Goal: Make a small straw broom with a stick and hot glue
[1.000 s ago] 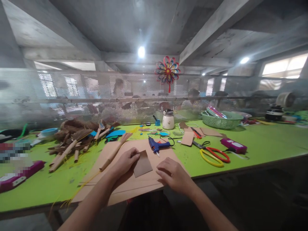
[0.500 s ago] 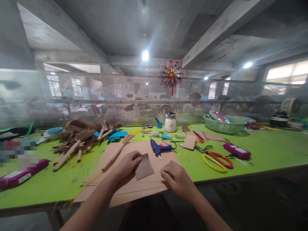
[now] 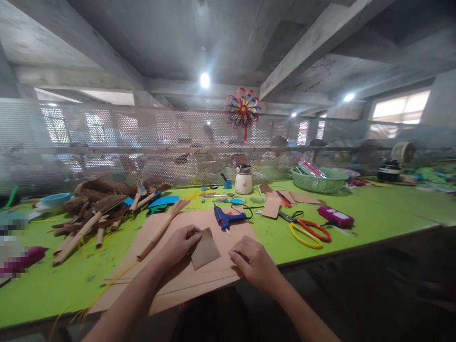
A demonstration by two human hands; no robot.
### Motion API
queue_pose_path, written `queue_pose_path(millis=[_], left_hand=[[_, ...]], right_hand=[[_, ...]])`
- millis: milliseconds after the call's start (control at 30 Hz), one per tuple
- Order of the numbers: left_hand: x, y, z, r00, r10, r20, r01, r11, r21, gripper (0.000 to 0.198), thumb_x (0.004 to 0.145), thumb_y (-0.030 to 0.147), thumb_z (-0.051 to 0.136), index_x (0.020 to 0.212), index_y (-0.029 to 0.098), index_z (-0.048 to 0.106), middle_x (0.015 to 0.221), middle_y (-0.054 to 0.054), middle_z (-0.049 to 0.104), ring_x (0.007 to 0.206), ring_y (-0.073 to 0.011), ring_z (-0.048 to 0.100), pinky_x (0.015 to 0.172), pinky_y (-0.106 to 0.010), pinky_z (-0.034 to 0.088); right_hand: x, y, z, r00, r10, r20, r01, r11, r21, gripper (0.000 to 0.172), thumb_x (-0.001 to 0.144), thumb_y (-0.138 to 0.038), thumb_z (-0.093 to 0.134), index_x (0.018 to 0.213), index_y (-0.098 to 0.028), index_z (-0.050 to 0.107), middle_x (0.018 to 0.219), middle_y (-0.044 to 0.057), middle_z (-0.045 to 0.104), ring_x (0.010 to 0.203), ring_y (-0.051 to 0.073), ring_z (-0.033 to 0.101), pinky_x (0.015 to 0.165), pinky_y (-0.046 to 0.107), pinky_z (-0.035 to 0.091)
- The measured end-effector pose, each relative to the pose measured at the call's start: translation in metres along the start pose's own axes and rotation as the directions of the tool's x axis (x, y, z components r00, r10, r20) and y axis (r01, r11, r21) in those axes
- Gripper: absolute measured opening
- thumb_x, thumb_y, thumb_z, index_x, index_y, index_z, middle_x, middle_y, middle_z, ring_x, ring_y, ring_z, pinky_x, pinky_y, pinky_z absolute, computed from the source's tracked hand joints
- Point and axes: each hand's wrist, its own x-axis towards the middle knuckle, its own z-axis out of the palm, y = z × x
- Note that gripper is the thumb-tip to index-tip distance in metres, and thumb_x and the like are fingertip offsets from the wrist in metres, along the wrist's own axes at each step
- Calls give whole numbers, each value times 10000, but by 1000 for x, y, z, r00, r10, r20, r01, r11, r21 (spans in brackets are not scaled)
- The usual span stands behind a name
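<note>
My left hand [image 3: 179, 245] pinches the left edge of a small brown cardboard piece [image 3: 205, 249] that lies on a large cardboard sheet [image 3: 185, 280] at the green table's near edge. Beside the piece on the right, my right hand [image 3: 253, 262] rests on the sheet with fingers curled; nothing shows in it. Just beyond the hands lies a blue glue gun [image 3: 226, 218], and a thin brown stick with a frayed tip [image 3: 162, 229] lies on the sheet's left part.
Scissors with red and yellow handles [image 3: 306, 230] and a magenta box [image 3: 336, 216] lie to the right. A pile of brown sticks [image 3: 92, 209] covers the left. A white jar [image 3: 243, 180], a green basket [image 3: 318, 179] and a mesh screen [image 3: 142, 142] stand behind.
The view swung slightly, shifting everything a little left. Both hands stay on the cardboard in the same pose.
</note>
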Motion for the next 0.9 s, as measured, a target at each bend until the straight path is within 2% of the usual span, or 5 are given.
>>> queue_pose_path(millis=[167,367,633,900], left_hand=[[1,-1,-2,996,89,4,-89,992,88,305,789,435,508,794,149,614,758,-52,641,713,-192,549,649,-281,396],[1,1,-2,998,65,19,-66,992,111,262,764,399,511,784,156,605,772,-47,639,758,-208,558,685,-291,409],[4,-8,-1,996,87,13,-88,989,119,246,777,369,502,825,154,611,808,-54,651,782,-210,571,705,-292,417],[3,-6,-2,995,98,28,-100,988,116,270,791,398,499,822,157,615,805,-50,659,785,-214,574,699,-292,417]], right_hand=[[0,0,0,1000,12,1,-12,1000,-8,162,888,-180,513,751,-179,597,761,38,627,798,172,546,719,284,402],[1,1,0,1000,9,-1,-9,1000,-6,157,890,-182,509,760,-179,597,765,36,626,795,170,544,717,285,401],[0,3,0,1000,9,-2,-9,1000,-6,166,894,-187,504,759,-180,600,757,34,623,790,170,541,707,284,399],[-4,-3,3,1000,4,-25,-4,1000,-4,178,878,-182,516,728,-177,611,733,37,636,780,170,557,713,288,418]])
